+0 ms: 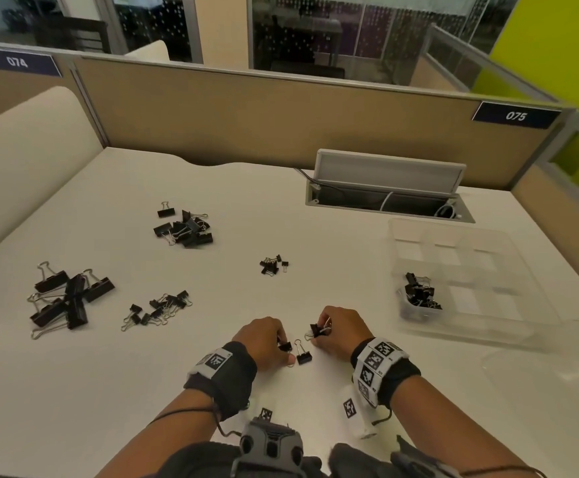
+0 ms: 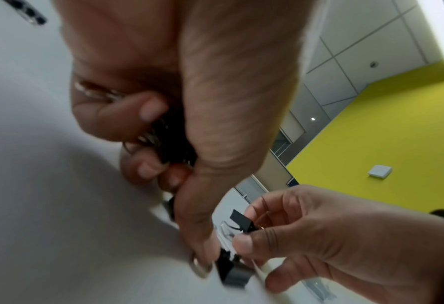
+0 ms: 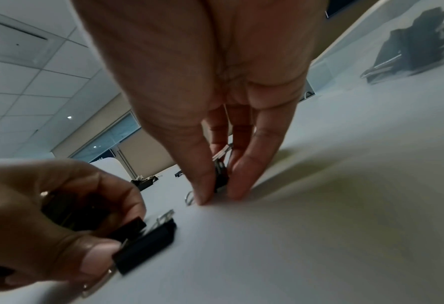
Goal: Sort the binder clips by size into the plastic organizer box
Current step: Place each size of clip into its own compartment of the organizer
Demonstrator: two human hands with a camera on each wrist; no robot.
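My left hand (image 1: 281, 350) (image 2: 179, 185) is curled round several black binder clips (image 2: 174, 142) near the front of the white desk (image 1: 315, 298). Its thumb touches a loose clip (image 1: 304, 356) (image 3: 148, 244) lying on the desk. Just to the right, my right hand (image 1: 319, 332) (image 3: 216, 197) pinches another black clip (image 1: 317, 329) (image 3: 220, 176) between thumb and fingers, low against the desk. The clear plastic organizer box (image 1: 509, 305) stands at the right, and one near-left compartment holds a heap of clips (image 1: 419, 293).
Sorted heaps lie on the desk: large clips (image 1: 67, 298) at far left, small ones (image 1: 158, 308) beside them, medium ones (image 1: 184, 225) further back, tiny ones (image 1: 274, 265) in the middle. An open cable hatch (image 1: 384, 191) sits behind the box. Partition walls bound the desk.
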